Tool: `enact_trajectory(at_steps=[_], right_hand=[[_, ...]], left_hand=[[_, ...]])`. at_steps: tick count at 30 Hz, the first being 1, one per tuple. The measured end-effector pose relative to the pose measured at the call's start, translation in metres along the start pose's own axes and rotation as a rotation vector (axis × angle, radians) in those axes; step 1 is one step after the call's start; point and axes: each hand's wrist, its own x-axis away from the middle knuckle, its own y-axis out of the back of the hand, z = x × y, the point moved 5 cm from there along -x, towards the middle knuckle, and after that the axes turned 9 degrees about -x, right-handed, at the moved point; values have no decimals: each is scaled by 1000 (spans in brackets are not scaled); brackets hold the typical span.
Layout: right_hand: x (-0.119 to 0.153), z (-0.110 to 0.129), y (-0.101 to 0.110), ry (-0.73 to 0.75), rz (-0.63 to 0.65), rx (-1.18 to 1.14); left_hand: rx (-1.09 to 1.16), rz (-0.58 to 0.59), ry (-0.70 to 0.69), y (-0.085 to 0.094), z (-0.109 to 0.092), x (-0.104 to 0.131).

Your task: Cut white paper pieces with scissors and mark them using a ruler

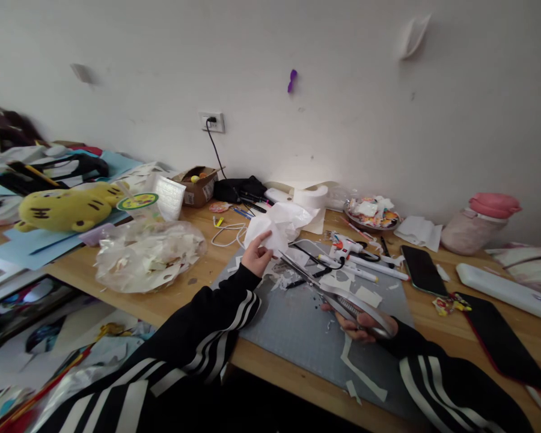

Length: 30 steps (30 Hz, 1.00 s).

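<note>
The grey mat [270, 337] has bare room at near left by the desk [162, 307] edge, the right hand [360, 325] gripping scissors [330, 294], the left hand [258, 255] pinching crumpled white paper [288, 222] farther off.

Dim, soft light; white paper [297, 218] brightest; wall [252, 66] greyer toward top; outer edges blurred, stretched

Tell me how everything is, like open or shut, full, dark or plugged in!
Scissors, in the grip of the right hand; blade opening unclear
White sheet, crumpled, in the grip of the left hand
Plug, in wall socket
Cardboard box, open
Plastic bag, holding pale scraps
Bowl, heaped full
Phone, screen dark
Jar, pink top on
Glue gun, on or off unclear
Cutting mat, strewn with cuttings
</note>
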Motion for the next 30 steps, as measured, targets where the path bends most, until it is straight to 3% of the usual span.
enact_trajectory(at_steps=[5, 10, 19, 30], right_hand=[[1, 0, 2, 0, -24, -10], [0, 0, 1, -13, -23, -11], [0, 0, 2, -1, -44, -34], [-1, -1, 0, -5, -65, -48]], left_hand=[[42, -98, -37, 9, 7, -4], [116, -90, -81, 5, 6, 0], [107, 181, -24, -8, 5, 3], [49, 253, 19, -15, 1, 10]])
